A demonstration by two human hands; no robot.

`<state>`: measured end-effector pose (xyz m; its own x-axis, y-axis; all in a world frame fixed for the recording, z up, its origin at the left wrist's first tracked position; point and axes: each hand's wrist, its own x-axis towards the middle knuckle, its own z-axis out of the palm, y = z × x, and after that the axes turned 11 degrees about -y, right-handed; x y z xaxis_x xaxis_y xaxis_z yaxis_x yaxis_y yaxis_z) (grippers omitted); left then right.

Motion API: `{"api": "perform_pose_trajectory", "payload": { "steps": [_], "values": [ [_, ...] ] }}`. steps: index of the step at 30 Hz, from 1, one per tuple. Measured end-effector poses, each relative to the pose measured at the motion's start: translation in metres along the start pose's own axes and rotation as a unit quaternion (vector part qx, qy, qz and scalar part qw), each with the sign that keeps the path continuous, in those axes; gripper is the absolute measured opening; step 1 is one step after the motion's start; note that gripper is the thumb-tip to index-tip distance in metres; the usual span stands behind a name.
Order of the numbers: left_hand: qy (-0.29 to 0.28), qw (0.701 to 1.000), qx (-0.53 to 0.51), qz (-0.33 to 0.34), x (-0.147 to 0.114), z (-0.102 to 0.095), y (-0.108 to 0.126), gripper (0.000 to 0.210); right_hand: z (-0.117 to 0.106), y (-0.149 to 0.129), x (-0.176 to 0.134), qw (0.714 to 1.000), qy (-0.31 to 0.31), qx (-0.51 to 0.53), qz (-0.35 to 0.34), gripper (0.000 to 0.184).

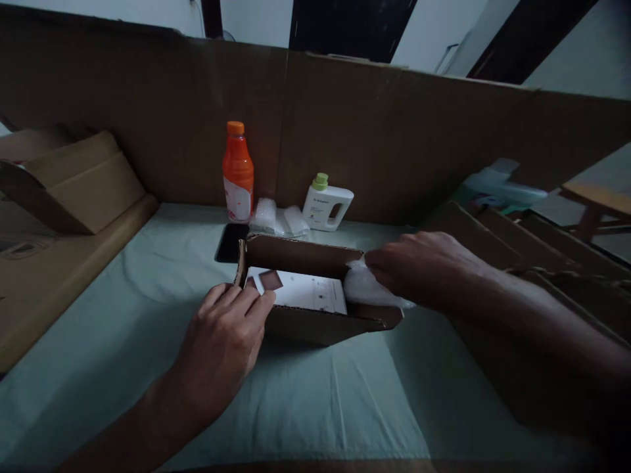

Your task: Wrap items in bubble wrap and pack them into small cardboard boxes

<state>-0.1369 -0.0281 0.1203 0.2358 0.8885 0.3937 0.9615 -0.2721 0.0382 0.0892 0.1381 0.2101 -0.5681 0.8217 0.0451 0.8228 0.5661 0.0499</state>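
Observation:
A small open cardboard box [300, 327] sits on the pale green cloth in front of me. Inside it lies a white box [305, 290] with brown squares and small print on top. My left hand [231, 325] grips the cardboard box at its near left corner, fingers over the rim. At the right end, my right hand [407, 263] has its fingers closed on bubble wrap [367, 286], which is partly inside the box beside the white one. The right fingertips are partly hidden.
Behind the box are a black phone [231, 243], folded bubble wrap [279, 219], an orange bottle [238, 174] and a white jug with a green cap [328, 205]. Cardboard boxes stand at left [93, 180] and right [493, 236]. A tall cardboard panel [394, 138] closes off the back.

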Motion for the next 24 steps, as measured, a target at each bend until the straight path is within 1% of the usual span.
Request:
{"api": "perform_pose_trajectory", "payload": {
  "steps": [2,3,6,8,12,16,19,21,22,24],
  "values": [
    [-0.003,1.0,0.003,0.006,0.0,0.001,0.0,0.027,-0.005,-0.014,0.019,0.987,-0.131,-0.077,-0.043,0.033],
    [-0.002,1.0,0.003,0.007,-0.001,0.001,0.0,0.028,-0.006,-0.02,0.026,0.977,-0.178,-0.095,-0.063,0.033],
    [0.008,1.0,-0.002,0.007,-0.001,0.003,-0.001,0.029,0.0,-0.033,0.036,0.962,-0.234,-0.104,-0.096,0.036],
    [0.012,1.0,-0.006,0.006,-0.001,0.004,-0.001,0.029,0.006,-0.035,0.034,0.955,-0.251,-0.11,-0.114,0.034],
    [0.017,1.0,-0.008,0.016,-0.001,0.005,-0.003,0.028,0.01,-0.03,0.018,0.952,-0.247,-0.102,-0.149,0.02],
    [0.012,1.0,-0.007,0.012,0.0,0.006,-0.004,0.026,0.019,-0.036,0.009,0.951,-0.257,-0.137,-0.104,0.019],
    [0.011,1.0,0.0,0.014,0.001,0.006,-0.003,0.027,0.021,-0.04,0.009,0.955,-0.257,-0.124,-0.081,0.017],
    [0.02,1.0,-0.006,0.018,0.0,0.004,-0.002,0.028,0.015,-0.037,0.002,0.965,-0.226,-0.101,-0.09,0.015],
    [0.032,0.999,-0.011,0.016,-0.001,0.002,0.0,0.03,0.01,-0.032,-0.005,0.973,-0.194,-0.082,-0.094,0.014],
    [0.081,0.996,-0.025,0.004,-0.009,0.001,0.003,0.039,0.002,-0.017,-0.027,0.991,-0.094,-0.018,-0.095,0.012]
  ]
}}
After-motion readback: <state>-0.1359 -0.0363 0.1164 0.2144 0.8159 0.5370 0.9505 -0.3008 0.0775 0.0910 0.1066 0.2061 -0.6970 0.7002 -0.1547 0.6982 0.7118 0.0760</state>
